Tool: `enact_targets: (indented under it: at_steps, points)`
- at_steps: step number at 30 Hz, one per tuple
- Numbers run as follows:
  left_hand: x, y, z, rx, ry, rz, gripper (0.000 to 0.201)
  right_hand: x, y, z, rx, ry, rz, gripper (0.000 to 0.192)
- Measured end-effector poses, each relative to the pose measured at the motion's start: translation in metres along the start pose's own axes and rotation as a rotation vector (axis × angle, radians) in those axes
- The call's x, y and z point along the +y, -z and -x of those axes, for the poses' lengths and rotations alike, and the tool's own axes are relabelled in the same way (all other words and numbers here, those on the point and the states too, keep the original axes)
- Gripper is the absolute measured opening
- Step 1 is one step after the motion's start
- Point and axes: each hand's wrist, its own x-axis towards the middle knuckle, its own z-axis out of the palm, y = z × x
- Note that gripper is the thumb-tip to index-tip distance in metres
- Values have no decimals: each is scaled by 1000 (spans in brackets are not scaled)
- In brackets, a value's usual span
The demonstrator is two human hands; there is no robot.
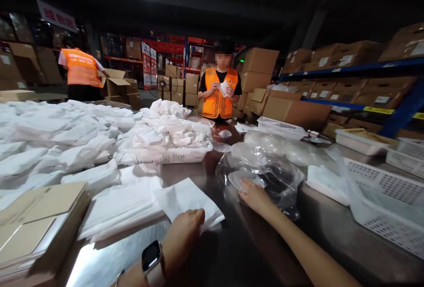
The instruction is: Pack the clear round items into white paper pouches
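Two bare hands: we are keeping both above the table (pixel 334 238), inward from the middle of its near edge.
Left hand (pixel 187 229): we are gripping the white sheet (pixel 188 196) by its near side, fingers curled in; a watch (pixel 152 256) is circling our wrist.
White sheet: it is slanting beside the stack of white sheets (pixel 126 205), overlapping its right side.
Right hand (pixel 253 194): we are touching a small clear bag (pixel 236 179) with our fingers; we cannot tell whether they are closing on it.
Small clear bag: it is lying over clear plastic film (pixel 285 176), well in from the table's near edge.
Near left corner: folded cardboard (pixel 43 203) is lying there.
Left edge: white packets (pixel 53 130) are heaping up beside a loaded basket (pixel 170 156).
Right edge: a white basket (pixel 384 181) is standing there.
Far edge: a co-worker (pixel 217 97) in an orange vest is holding a small white packet (pixel 225 88).
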Motion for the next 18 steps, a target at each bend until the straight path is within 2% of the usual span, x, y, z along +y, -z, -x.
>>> enact_targets:
  at_steps: [4, 7, 10, 12, 14, 16, 18]
  points:
    - [-6, -7, 15, 47, 0, -104, 31, 10, -5, -14, -41, -18, -47, 39]
    - [-16, 4, 24, 73, 24, -145, 31, 22, 5, -24, -96, 4, -84, 39]
    - [-23, 22, 25, 260, 11, -126, 37, 31, 19, -33, -144, 78, -139, 43]
    - [-24, 30, 23, 360, -29, -34, 43, 35, 27, -37, -155, 117, -175, 43]
    - [-22, 31, 21, 330, -116, 114, 45, 37, 31, -38, -147, 127, -195, 41]
    - [-19, 23, 22, 199, -222, 245, 45, 38, 33, -38, -123, 120, -200, 41]
    - [-17, 9, 25, 96, -287, 284, 48, 38, 30, -36, -100, 112, -196, 44]
